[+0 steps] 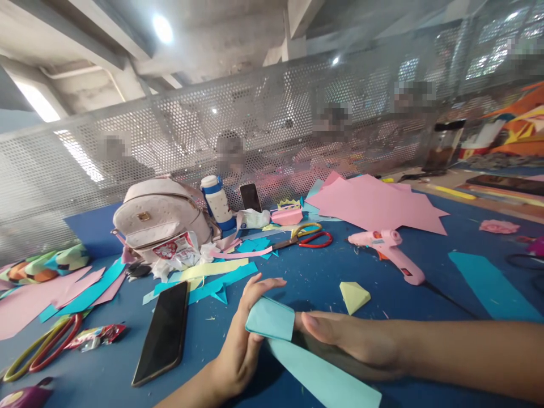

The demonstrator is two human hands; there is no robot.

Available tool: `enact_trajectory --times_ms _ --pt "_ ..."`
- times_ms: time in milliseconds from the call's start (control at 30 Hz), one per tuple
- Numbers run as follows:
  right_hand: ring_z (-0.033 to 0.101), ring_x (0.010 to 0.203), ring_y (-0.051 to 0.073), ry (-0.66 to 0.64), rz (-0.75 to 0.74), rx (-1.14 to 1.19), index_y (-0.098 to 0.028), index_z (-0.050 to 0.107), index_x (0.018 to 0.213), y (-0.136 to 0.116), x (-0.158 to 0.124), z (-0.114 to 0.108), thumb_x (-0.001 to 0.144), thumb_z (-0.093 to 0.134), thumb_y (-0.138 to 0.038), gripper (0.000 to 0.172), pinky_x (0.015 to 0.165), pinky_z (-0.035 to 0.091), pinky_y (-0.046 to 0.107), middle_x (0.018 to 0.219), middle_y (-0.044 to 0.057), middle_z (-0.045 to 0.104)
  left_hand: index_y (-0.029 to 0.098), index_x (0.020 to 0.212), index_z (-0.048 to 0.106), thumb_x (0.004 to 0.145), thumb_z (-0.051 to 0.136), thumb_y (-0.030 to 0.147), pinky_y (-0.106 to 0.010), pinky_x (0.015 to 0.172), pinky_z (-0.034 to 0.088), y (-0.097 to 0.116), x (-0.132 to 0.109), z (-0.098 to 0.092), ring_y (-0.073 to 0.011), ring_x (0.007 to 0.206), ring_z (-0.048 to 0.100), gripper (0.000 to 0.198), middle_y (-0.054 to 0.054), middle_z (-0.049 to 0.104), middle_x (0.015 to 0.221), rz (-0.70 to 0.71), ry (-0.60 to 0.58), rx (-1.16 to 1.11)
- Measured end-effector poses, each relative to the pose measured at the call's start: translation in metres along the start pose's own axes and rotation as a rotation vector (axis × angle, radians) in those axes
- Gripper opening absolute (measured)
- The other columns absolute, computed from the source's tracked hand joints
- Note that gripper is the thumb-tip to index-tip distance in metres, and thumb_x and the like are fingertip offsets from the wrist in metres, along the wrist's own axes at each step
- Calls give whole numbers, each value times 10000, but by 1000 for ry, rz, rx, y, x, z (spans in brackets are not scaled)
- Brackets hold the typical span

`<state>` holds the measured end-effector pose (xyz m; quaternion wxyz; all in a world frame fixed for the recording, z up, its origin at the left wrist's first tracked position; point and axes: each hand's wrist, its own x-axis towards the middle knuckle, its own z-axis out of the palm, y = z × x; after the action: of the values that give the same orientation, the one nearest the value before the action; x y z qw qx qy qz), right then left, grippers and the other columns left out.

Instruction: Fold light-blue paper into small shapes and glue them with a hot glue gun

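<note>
A light teal paper piece (272,318) is held between both hands, its upper part folded or rolled over. A long flat strip (327,374) of the same colour slants from it to the lower right. My left hand (246,334) holds the left end of the folded part, thumb below and fingers behind, some of them extended. From the right, my right hand (352,340) grips the other end, its thumb showing on the near side and its other fingers mostly hidden. A pale yellow folded paper shape (355,297) lies just beyond my right hand.
A phone (164,331) lies left of my left hand. Behind are scissors (304,237), a pink glue gun (389,249), pink paper sheets (374,201), a backpack (164,212) and a bottle (218,203). More scissors (45,345) lie left; blue paper (495,286) lies right.
</note>
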<state>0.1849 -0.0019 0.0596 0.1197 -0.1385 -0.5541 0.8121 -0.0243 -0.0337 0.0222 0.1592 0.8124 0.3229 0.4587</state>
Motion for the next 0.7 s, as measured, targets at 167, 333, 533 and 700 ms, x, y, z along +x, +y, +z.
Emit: enact_trajectory --times_ms 167,333,533,700 --pt "545 923 182 -62 -54 89 -161 591 1263 -3 -1 5 862 499 -666 652 893 414 298 1041 87 597 229 1455 277 1006 239 470 -479 1187 140 3 3 0 -271 1381 379 511 -124 487 1418 30 -23 -12" --pt "526 948 183 -65 -74 -154 -190 448 1413 -13 -5 3 886 459 -666 710 946 392 346 1072 70 561 219 1454 284 1008 228 477 -433 1195 119 -1 2 1 -249 1388 361 518 -114 480 1427 28 7 25" --pt "396 660 99 22 -5 -190 -238 436 1421 -14 -4 -2 870 547 -612 675 592 339 197 851 7 502 234 1453 303 1009 232 470 -416 1172 165 -1 2 -1 -253 1388 329 507 -94 433 1461 -70 19 15" --pt "409 660 90 89 7 -159 -228 517 1353 -8 -1 -7 856 612 -544 597 586 326 191 861 11 512 238 1454 312 1017 209 443 -425 1154 198 3 1 -2 -264 1386 329 494 -91 420 1468 -124 33 -50"
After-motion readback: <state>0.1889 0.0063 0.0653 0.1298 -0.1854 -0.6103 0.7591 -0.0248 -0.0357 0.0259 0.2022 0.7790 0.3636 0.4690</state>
